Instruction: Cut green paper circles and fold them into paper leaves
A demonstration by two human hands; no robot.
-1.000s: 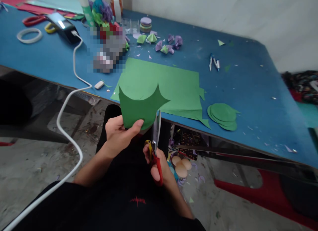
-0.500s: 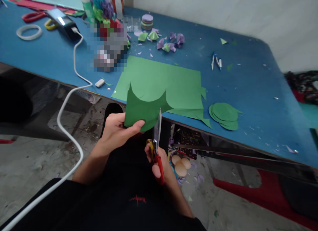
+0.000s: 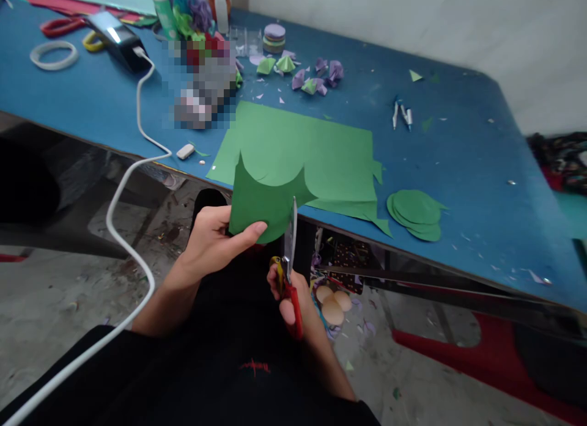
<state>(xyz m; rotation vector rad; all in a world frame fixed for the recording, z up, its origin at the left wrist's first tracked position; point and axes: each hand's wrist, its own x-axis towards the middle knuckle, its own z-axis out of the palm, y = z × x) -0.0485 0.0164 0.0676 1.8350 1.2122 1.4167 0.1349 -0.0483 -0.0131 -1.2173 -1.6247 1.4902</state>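
My left hand (image 3: 217, 239) pinches a dark green paper piece (image 3: 261, 203) at its lower left, thumb on top. Curved bites are cut out of the paper's upper edge, leaving pointed tips. In my right hand (image 3: 293, 301) is a pair of scissors (image 3: 290, 261) with red and yellow handles, its blades pointing up at the paper's right edge. Behind the held piece, a larger green sheet (image 3: 312, 145) lies flat on the table near its front edge. A small stack of cut green rounds (image 3: 415, 212) rests to its right.
On the blue table (image 3: 477, 169) are a compass (image 3: 402, 114), an eraser (image 3: 186, 151), crumpled paper bits (image 3: 316, 77), a roll of tape (image 3: 54, 55) and a black device (image 3: 118, 40). Its white cable (image 3: 132, 249) hangs over the front edge at my left. Paper scraps litter the floor.
Both hands, the paper and the scissors stay almost where they were. The view has shifted very slightly.
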